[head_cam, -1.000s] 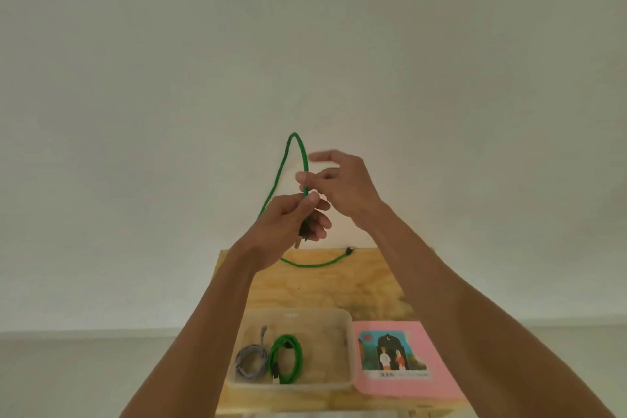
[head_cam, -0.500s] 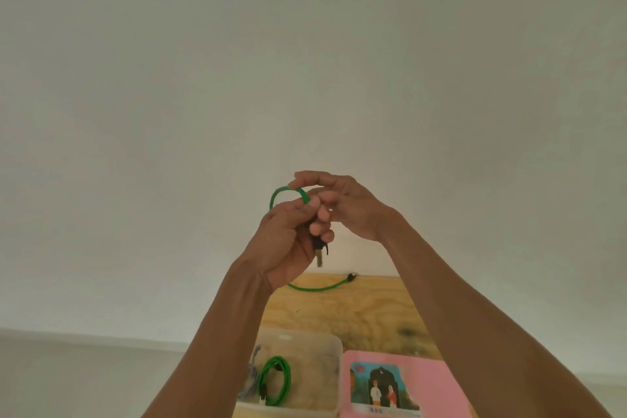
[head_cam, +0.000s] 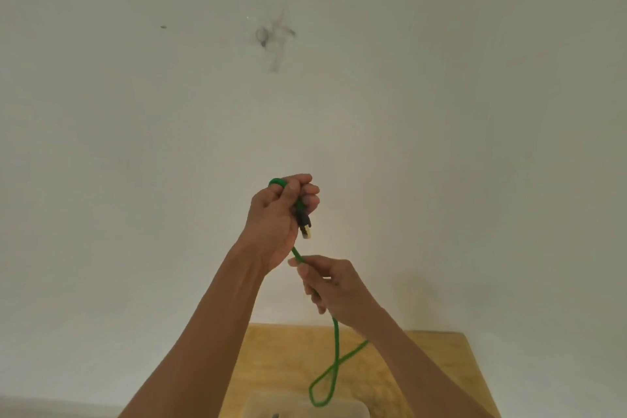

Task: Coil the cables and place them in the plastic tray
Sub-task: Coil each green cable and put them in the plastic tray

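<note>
Left hand (head_cam: 276, 217) raised above the wooden table (head_cam: 437, 360), fist clamped on green cable (head_cam: 336, 346); right hand (head_cam: 334, 285) just below it pinches the strand. Cable's loop dangles to the plastic tray (head_cam: 356, 409) rim. Behind table: plain white wall (head_cam: 135, 146), smudged

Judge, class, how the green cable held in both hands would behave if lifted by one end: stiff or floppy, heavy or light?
Probably floppy: below the right hand the green cable sags into a crossed loop over the table. Likely light: fingers alone carry it. It bends tightly without kinking where it curls over the left hand.
</note>
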The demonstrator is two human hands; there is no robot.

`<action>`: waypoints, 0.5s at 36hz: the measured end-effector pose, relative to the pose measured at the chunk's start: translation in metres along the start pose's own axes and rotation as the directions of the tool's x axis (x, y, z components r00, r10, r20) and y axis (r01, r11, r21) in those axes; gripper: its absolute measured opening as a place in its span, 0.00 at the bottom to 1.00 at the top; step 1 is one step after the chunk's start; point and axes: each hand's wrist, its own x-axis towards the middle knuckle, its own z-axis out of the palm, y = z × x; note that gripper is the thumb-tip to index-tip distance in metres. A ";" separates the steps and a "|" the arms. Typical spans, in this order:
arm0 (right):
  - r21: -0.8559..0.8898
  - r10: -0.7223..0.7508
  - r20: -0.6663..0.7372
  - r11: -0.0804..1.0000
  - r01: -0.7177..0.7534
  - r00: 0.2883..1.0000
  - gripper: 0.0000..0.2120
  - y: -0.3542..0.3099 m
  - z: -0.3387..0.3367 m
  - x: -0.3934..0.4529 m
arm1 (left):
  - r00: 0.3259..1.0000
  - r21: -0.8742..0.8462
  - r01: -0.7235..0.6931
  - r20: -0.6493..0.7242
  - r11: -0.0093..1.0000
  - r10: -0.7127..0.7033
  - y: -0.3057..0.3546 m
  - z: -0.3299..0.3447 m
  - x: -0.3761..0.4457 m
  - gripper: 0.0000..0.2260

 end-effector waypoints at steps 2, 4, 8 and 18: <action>-0.036 -0.033 -0.076 0.999 0.030 0.997 0.10 -0.004 0.006 0.004 | 0.998 0.157 -0.043 0.041 0.987 0.037 0.005 -0.015 0.009 0.11; -0.098 -0.098 -0.142 0.992 0.084 0.985 0.10 -0.008 0.007 0.007 | 0.995 0.284 -0.071 0.092 0.956 0.046 0.006 -0.030 0.016 0.11; -0.371 -0.202 -0.145 0.919 0.136 0.968 0.10 -0.025 -0.005 0.013 | 0.985 0.524 -0.117 0.169 0.843 0.031 0.002 -0.054 0.018 0.10; -0.537 -0.335 -0.114 0.813 0.225 0.935 0.06 -0.084 -0.039 0.047 | 0.895 0.579 0.106 0.299 0.809 -0.331 -0.020 -0.058 0.000 0.25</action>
